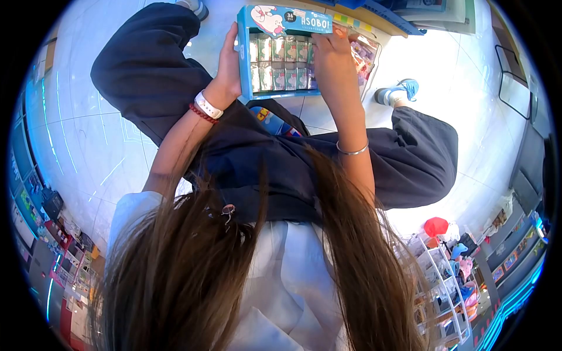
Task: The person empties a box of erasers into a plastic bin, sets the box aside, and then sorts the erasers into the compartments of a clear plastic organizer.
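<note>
A blue display box (244, 73) with an "ASOBO!" header is held in front of me, above the floor between my spread knees. Rows of small, pale green and white packs (278, 52) fill its open front. My left hand (227, 67) grips the box along its left side, the fingers mostly hidden behind it. At the right end, my right hand (338, 61) has its fingers curled over the box near the header. It covers part of the packs there, and whether a pack is also in its fingers is hidden.
Beyond my right hand stands a clear bin (366, 55) of colourful small items. A blue shelf edge (380, 14) runs across the top. A dark bag (278, 120) with a bright print lies between my legs. A white wire rack (448, 286) of goods stands behind, at lower right.
</note>
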Demonstrator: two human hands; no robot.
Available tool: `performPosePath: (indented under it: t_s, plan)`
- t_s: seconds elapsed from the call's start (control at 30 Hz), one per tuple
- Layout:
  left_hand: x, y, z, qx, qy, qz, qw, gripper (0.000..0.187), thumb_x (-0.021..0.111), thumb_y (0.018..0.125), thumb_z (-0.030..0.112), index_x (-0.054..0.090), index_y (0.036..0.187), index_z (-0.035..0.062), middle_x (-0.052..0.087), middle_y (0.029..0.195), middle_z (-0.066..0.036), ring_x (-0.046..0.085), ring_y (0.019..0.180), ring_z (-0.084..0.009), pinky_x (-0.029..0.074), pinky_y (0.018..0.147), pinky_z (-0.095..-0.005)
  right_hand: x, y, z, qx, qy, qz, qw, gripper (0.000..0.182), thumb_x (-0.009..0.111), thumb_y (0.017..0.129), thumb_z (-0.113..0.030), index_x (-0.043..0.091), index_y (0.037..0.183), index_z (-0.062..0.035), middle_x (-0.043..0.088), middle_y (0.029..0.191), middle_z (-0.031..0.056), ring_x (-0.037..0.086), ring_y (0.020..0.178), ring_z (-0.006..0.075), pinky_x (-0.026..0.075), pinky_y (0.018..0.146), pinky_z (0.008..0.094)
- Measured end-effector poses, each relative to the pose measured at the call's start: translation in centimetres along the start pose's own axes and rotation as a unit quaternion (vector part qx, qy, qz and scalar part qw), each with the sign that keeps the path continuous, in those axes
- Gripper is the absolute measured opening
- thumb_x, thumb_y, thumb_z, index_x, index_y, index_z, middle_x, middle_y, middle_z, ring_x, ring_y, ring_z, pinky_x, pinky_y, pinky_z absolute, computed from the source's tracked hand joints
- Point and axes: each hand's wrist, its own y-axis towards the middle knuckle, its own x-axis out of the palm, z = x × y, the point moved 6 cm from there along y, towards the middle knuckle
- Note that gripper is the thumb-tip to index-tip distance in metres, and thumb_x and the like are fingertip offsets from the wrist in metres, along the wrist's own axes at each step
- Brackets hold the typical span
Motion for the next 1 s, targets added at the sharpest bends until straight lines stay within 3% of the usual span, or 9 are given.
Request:
performPosePath:
  t_s: [0.27,0.4,0.47,0.57,0.63,0.67,0.77,0.83,1.0]
  plan:
    - [0.1,-0.2,0.6,0.054,0.017,0.016,0.998,0.076,0.037,0.086,0.064,0.04,0.134,0.0052,0.048,0.132,-0.015,0.052,0.115,-0.0308,0.04,0.098,-0.0443,-0.9,-0.5,0.9,0.02,0.04,-0.011,0.999,0.026,0.054,0.073,0.003,0.059,0.099,0.0027,0.055,0.097,0.015,0.055,0.093,0.0319,0.047,0.08,0.0383]
    - [-0.3,-0.1,0.7,0.053,0.021,0.017,0.998,0.076,0.037,0.086,0.064,0.041,0.134,0.0049,0.047,0.133,-0.015,0.052,0.115,-0.0309,0.04,0.099,-0.0441,-0.9,-0.6,1.4,0.051,0.069,-0.017,0.996,0.026,0.063,0.071,0.0,0.06,0.097,-0.0004,0.053,0.099,0.0137,0.054,0.093,0.0314,0.047,0.078,0.0382]
    - [-0.1,0.4,0.5,-0.02,-0.135,-0.192,0.972,0.075,0.035,0.087,0.064,0.041,0.134,0.0055,0.046,0.134,-0.015,0.051,0.116,-0.0313,0.04,0.099,-0.0443,-0.8,-0.6,2.1,0.074,0.084,-0.032,0.993,0.027,0.066,0.07,-0.001,0.06,0.097,-0.0014,0.053,0.099,0.0135,0.054,0.094,0.0313,0.047,0.077,0.0378]
    - [0.1,0.5,1.0,0.01,-0.135,-0.214,0.967,0.073,0.033,0.088,0.063,0.041,0.134,0.0062,0.047,0.133,-0.015,0.052,0.115,-0.0317,0.04,0.099,-0.0442,-2.1,-0.5,2.8,0.042,0.11,0.001,0.993,0.028,0.074,0.068,-0.009,0.061,0.092,-0.0034,0.057,0.092,0.0119,0.057,0.085,0.0272,0.047,0.071,0.0332]
    - [0.3,0.5,1.1,0.021,-0.104,-0.203,0.973,0.073,0.031,0.089,0.063,0.041,0.134,0.0064,0.047,0.134,-0.014,0.051,0.116,-0.0318,0.04,0.1,-0.0439,-3.9,-0.4,4.9,0.175,0.21,0.026,0.962,0.031,0.079,0.066,-0.017,0.062,0.089,-0.0053,0.061,0.082,0.009,0.059,0.071,0.0206,0.047,0.062,0.0294]
    - [0.1,0.5,1.3,0.04,-0.079,-0.173,0.981,0.072,0.03,0.089,0.062,0.041,0.134,0.0063,0.046,0.134,-0.014,0.051,0.116,-0.0317,0.04,0.1,-0.0437,-4.9,-0.7,6.9,0.201,0.214,0.058,0.954,0.031,0.079,0.07,-0.017,0.062,0.091,-0.0029,0.064,0.081,0.0062,0.059,0.068,0.0096,0.047,0.056,0.0233]
    - [-0.2,0.5,1.8,0.065,-0.071,-0.173,0.98,0.071,0.03,0.09,0.061,0.041,0.133,0.0061,0.046,0.135,-0.014,0.05,0.117,-0.0315,0.04,0.1,-0.0434,-7.4,-1.7,12.5,0.242,0.214,0.197,0.926,0.039,0.078,0.073,-0.019,0.059,0.096,0.0061,0.065,0.083,0.0114,0.063,0.071,0.0136,0.05,0.061,0.0218]
    - [0.3,0.2,1.8,0.042,-0.137,-0.266,0.953,0.07,0.03,0.09,0.061,0.042,0.133,0.0061,0.047,0.134,-0.013,0.05,0.117,-0.0314,0.04,0.099,-0.0434,-6.5,-3.6,17.0,0.307,0.189,0.208,0.909,0.04,0.078,0.074,-0.018,0.059,0.099,0.007,0.067,0.083,0.0143,0.065,0.069,0.0152,0.05,0.061,0.0214]
    - [-0.3,0.5,1.6,0.043,-0.128,-0.246,0.96,0.07,0.031,0.09,0.061,0.042,0.133,0.0062,0.046,0.134,-0.014,0.05,0.117,-0.0317,0.039,0.1,-0.0439,3.4,-8.2,24.8,0.451,0.379,0.169,0.79,0.029,0.072,0.075,-0.005,0.059,0.097,0.0105,0.067,0.078,0.0178,0.066,0.064,0.0174,0.054,0.056,0.0245]
